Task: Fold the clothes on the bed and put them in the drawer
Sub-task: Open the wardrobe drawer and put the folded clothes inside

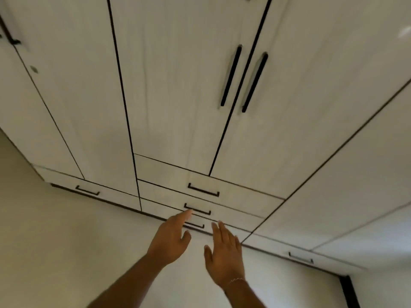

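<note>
Two bare hands are reaching out toward a stack of three shallow white drawers with thin black bar handles, set low in a tall white wardrobe [169, 90]. The left hand [171, 238] is stretching forward with its fingers extended and loosely together, the fingertips [188, 213] lying over the left end of the middle drawer's handle [198, 210]; whether they are actually touching it I cannot tell. It is gripping nothing. The right hand [224, 250] is hovering just beside the left one, palm turned inward, fingers straight and slightly spread, holding nothing, with a thin bracelet [234, 280] showing at the wrist. Its fingertips are pointing at the bottom drawer [224, 224], whose handle is partly hidden behind the left hand. All three drawers, the top drawer [233, 187] included, are sitting closed and flush with the wardrobe front. Above them, two long black vertical door handles [243, 78] are standing side by side on a pair of closed doors. More single low drawers are showing at the far left [89, 190] and far right [300, 256]. A pale floor [66, 252] is spreading beneath the arms.
</note>
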Tool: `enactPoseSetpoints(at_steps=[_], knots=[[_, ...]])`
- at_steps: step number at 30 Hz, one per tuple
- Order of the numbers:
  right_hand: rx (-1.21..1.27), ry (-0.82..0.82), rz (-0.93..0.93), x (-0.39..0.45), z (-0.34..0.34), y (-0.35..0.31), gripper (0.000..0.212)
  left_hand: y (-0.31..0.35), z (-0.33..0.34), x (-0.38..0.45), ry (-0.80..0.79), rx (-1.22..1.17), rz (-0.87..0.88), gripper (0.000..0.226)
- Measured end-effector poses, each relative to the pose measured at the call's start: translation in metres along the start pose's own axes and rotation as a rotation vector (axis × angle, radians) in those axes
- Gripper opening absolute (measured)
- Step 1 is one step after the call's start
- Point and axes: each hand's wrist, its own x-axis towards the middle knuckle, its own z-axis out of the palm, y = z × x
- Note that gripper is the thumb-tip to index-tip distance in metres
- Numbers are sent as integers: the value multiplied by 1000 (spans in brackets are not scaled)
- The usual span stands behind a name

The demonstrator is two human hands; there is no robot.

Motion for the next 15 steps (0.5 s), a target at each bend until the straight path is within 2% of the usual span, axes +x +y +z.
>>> enactPoseSetpoints(at_steps=[4, 9, 15], knots=[[-4, -82, -23, 50, 1, 38, 70, 8, 27, 30, -7, 135, -95, 63], [8, -97, -87, 103, -3, 69, 70, 13, 23, 102, -264, 486, -20, 73], [45, -207, -81, 181, -4, 73, 73, -3, 17, 196, -346, 565, -7, 71]])
